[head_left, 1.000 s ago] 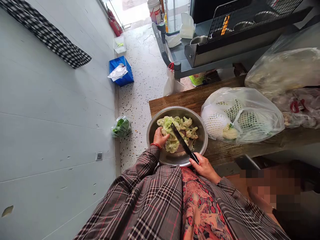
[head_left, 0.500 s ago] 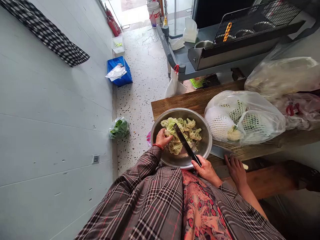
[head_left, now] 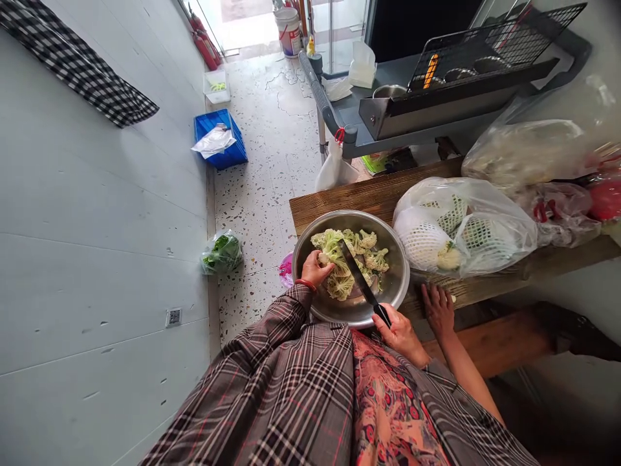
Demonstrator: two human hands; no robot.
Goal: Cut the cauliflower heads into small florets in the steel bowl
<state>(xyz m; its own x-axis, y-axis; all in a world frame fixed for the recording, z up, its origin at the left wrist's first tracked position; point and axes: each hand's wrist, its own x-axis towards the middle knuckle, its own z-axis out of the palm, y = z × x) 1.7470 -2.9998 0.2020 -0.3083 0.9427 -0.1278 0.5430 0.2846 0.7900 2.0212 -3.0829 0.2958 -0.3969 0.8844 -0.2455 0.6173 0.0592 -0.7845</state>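
Note:
My left hand point(head_left: 316, 269) is closed on a cauliflower piece point(head_left: 332, 244) with pale green stems, over a wide steel bowl point(head_left: 398, 285). In my right hand point(head_left: 402, 335), the fingers wrap the black handle of a knife point(head_left: 356, 272). Its dark blade reaches up and left across the bowl, its tip beside the cauliflower piece; I cannot tell whether it touches. Several loose cauliflower florets point(head_left: 376, 260) lie in the bowl below and around my left hand.
Another person's hand point(head_left: 439, 310) is at the wooden bench point(head_left: 339, 199), right of the bowl. Beside the bowl sits a plastic bag point(head_left: 466, 226) of net-wrapped vegetables. A grey cart point(head_left: 373, 144) stands behind. On the floor are a blue crate point(head_left: 236, 147) and bagged greens point(head_left: 222, 252).
The other person's hand has moved left toward the bowl, and the wide blade seen by it before no longer shows. The view has shifted slightly; my hands, the knife and the cauliflower hold nearly the same position.

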